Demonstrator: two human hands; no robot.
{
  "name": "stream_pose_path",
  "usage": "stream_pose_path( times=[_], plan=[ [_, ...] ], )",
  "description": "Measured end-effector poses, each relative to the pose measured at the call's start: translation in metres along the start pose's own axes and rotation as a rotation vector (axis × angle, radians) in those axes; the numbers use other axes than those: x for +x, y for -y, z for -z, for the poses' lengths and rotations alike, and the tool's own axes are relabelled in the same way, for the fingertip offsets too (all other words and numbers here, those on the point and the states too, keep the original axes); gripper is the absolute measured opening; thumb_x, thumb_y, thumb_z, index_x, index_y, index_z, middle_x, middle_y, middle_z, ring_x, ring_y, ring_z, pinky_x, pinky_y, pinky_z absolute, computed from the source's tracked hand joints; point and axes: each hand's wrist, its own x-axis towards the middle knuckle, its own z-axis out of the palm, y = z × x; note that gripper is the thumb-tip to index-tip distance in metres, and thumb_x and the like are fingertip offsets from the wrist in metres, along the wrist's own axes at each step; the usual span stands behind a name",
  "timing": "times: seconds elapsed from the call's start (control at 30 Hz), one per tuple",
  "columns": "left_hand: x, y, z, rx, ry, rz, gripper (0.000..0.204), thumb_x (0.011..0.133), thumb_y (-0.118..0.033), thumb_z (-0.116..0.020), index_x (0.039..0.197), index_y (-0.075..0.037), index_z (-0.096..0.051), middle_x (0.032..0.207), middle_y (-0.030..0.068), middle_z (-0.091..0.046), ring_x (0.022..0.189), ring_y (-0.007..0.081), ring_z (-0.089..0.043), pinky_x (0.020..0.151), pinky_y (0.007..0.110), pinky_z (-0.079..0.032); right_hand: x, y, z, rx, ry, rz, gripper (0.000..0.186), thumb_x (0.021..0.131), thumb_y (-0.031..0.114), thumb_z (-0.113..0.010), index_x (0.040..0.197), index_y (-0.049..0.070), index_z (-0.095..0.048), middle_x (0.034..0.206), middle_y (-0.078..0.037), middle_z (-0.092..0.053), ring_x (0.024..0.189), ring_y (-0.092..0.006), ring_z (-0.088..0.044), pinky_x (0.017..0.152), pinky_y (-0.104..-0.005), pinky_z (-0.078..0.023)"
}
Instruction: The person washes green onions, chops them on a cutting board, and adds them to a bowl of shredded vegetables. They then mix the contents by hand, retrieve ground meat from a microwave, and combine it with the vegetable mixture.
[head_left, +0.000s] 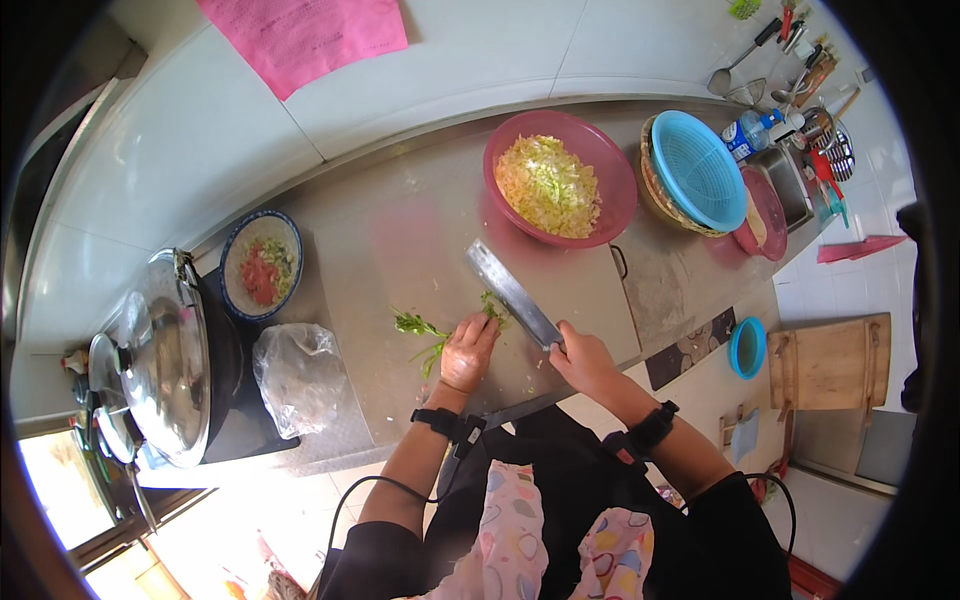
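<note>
My left hand [468,352] presses a bunch of green leafy herbs [418,327] onto the steel board [385,290], fingers curled over the stems, with leaves sticking out on both sides. My right hand [575,358] grips the handle of a broad-bladed cleaver [513,293]; the blade angles up and away, just right of the herbs. Small green bits lie around the herbs. Beyond them a red plastic basin [617,180] holds a mound of pale chopped vegetable.
Left: a bowl [262,265] with red and green chopped food, a crumpled plastic bag [298,380], a lidded wok [160,360]. Right: blue and woven baskets [700,170], a red tub [770,225] near the steel sink [795,190], hanging utensils [745,62]. Below right: a blue bowl [746,348], a wooden stool [828,365].
</note>
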Motion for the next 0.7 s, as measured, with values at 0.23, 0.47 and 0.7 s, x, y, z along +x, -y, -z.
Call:
stream_pose_path(
  times=[0.23, 0.47, 0.7],
  plan=[
    [-0.002, 0.002, -0.003, -0.029, -0.028, 0.019, 0.021, 0.065, -0.006, -0.067, 0.086, -0.005, -0.061, 0.089, 0.0065, -0.056, 0.084, 0.0248, -0.057, 0.070, 0.033, -0.050, -0.014, 0.005, 0.005, -0.048, 0.095, 0.048, 0.017, 0.077, 0.013, -0.051, 0.088, 0.003, -0.044, 0.060, -0.017, -0.055, 0.058, -0.0376, -0.055, 0.053, -0.0468, -0.042],
    [-0.001, 0.002, -0.003, -0.045, -0.028, 0.023, 0.021, 0.064, -0.005, -0.067, 0.084, -0.005, -0.061, 0.089, 0.0070, -0.058, 0.085, 0.0255, -0.058, 0.071, 0.033, -0.050, 0.010, 0.012, -0.024, -0.061, 0.006, 0.085, 0.017, 0.078, 0.014, -0.050, 0.089, 0.003, -0.045, 0.060, -0.017, -0.055, 0.058, -0.0377, -0.055, 0.053, -0.0473, -0.043],
    [-0.002, -0.001, 0.002, -0.072, -0.048, 0.017, 0.020, 0.065, -0.001, -0.066, 0.084, -0.004, -0.060, 0.089, 0.0087, -0.058, 0.087, 0.0278, -0.057, 0.073, 0.035, -0.049, -0.002, 0.003, -0.002, -0.010, 0.026, 0.038, 0.019, 0.078, 0.016, -0.049, 0.091, 0.002, -0.045, 0.060, -0.017, -0.056, 0.059, -0.0371, -0.055, 0.053, -0.0466, -0.043]
  ],
)
